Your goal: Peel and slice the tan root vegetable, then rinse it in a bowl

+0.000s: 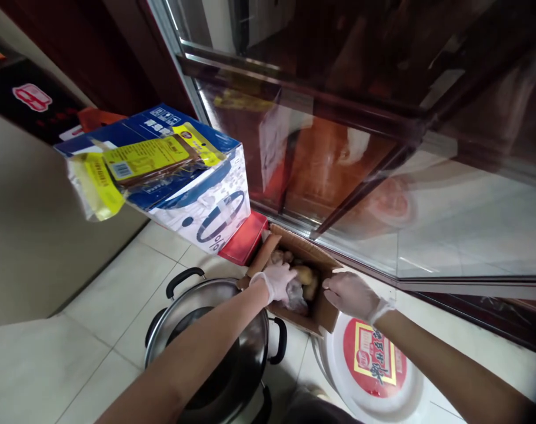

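A small cardboard box (289,321) stands on the floor against the glass door, with several potatoes (303,275) and a clear plastic bag (296,294) inside it. My left hand (277,281), in a thin clear glove, reaches into the box over the potatoes and bag. Its fingers are stretched out and partly apart, and their undersides are hidden. At the box's right end, my gloved right hand (351,293) has its fingers curled round the cardboard edge.
Nested metal pots (259,347) with black handles stand under my left arm. A white tub (413,391) with a red label is below my right hand. A blue-and-white carton (192,218) bearing yellow packets (150,159) sits beside a red box (245,238). The glass door (462,235) borders the far side.
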{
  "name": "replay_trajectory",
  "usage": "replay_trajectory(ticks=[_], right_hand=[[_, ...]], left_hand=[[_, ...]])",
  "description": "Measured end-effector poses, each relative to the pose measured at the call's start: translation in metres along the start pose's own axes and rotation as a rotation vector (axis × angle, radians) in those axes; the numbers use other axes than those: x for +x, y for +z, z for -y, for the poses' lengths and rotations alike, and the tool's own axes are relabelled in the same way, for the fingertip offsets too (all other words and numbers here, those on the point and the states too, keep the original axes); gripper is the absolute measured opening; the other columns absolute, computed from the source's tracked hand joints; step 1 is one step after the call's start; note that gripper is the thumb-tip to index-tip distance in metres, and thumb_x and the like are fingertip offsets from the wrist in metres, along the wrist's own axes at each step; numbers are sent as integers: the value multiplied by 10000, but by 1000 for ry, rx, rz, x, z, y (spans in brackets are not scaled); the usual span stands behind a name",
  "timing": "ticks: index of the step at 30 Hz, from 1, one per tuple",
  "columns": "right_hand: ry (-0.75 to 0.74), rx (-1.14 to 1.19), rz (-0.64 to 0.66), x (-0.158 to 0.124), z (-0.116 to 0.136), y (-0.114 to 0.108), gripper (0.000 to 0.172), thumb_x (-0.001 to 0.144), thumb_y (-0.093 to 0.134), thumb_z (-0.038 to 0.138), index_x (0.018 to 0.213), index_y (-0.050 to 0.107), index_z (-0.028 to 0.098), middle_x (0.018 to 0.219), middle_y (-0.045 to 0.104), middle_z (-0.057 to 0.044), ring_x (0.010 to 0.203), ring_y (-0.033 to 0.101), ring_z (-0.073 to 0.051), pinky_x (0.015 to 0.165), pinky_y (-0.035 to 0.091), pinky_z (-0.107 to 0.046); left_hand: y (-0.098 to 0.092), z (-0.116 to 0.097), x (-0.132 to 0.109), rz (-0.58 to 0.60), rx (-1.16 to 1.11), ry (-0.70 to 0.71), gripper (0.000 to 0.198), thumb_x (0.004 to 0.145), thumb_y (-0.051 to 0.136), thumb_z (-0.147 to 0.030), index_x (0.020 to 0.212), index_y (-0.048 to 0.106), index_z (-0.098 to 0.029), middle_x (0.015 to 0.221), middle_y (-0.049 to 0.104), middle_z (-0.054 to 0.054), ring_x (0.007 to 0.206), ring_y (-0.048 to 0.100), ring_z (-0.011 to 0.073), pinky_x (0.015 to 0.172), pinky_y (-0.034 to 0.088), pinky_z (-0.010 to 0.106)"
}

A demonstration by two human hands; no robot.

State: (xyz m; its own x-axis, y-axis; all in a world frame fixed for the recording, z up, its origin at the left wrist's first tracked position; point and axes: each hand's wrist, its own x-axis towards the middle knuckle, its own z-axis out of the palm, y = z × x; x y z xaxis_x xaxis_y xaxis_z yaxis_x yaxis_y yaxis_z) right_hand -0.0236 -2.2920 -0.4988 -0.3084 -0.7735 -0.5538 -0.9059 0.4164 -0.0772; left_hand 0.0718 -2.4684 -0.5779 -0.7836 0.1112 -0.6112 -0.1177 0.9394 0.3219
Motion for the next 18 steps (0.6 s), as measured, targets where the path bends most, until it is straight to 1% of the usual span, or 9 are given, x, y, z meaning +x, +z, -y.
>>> replay_trajectory(ticks=[1,3,5,6,7,10,12,15,18], right_hand=[[4,-9,-15,-2,0,2,277,868,421,269,860,684,180,846,713,-109,831,640,-233,712,407,-304],[35,-26,-36,-2,1,8,262,865,433,276,879,673,174,854,709,-114,843,635,-239,721,408,-309],[71,-12,-54,0,0,12,264,870,427,281,884,671,182,857,708,-105,841,636,-233,723,410,-305],[85,12,-65,1,-1,13,268,875,422,281,896,673,191,867,710,-97,845,638,-225,726,412,-298],[92,41,-74,1,-3,13,272,879,417,278,913,676,202,878,712,-87,851,641,-218,728,414,-292],[94,83,-66,2,-4,7,274,874,423,246,933,688,211,891,717,-81,859,652,-224,727,431,-301],[109,65,16,7,0,1,252,852,459,219,913,701,184,899,718,-110,874,657,-258,726,448,-333],[154,57,173,25,11,-4,188,792,552,158,885,713,134,936,712,-163,924,652,-314,747,470,-385],[208,85,237,52,18,-1,174,745,630,129,896,704,86,942,701,-198,946,642,-359,748,489,-438]], left_hand=[[1,-5,1,14,5,50,656,523,818,-386,1136,619,-260,1208,600,113,1156,505,325,938,421,437],[3,-16,4,54,28,84,512,548,808,-353,1032,670,-260,1086,663,96,1082,559,309,893,446,412],[3,-24,4,76,51,39,250,680,717,-286,915,706,-202,940,696,123,974,613,296,820,469,385],[1,-25,2,68,57,23,189,753,642,-272,899,706,-171,918,694,144,946,623,293,795,471,379],[-3,-24,-1,40,55,17,212,812,563,-274,913,698,-146,933,687,164,937,626,293,783,470,378],[-26,-5,-16,-147,12,-33,325,876,447,-355,1004,643,-130,1007,660,165,947,621,279,788,458,362],[-47,15,-26,-265,-21,-128,315,878,428,-389,1001,613,-165,947,670,107,890,637,242,753,459,320],[-71,42,-39,-388,-52,-336,283,897,377,-344,1028,563,-176,902,673,80,854,645,220,723,449,296],[-80,55,-46,-459,-74,-419,224,874,403,-259,1030,538,-173,936,673,88,890,640,212,738,435,284]])
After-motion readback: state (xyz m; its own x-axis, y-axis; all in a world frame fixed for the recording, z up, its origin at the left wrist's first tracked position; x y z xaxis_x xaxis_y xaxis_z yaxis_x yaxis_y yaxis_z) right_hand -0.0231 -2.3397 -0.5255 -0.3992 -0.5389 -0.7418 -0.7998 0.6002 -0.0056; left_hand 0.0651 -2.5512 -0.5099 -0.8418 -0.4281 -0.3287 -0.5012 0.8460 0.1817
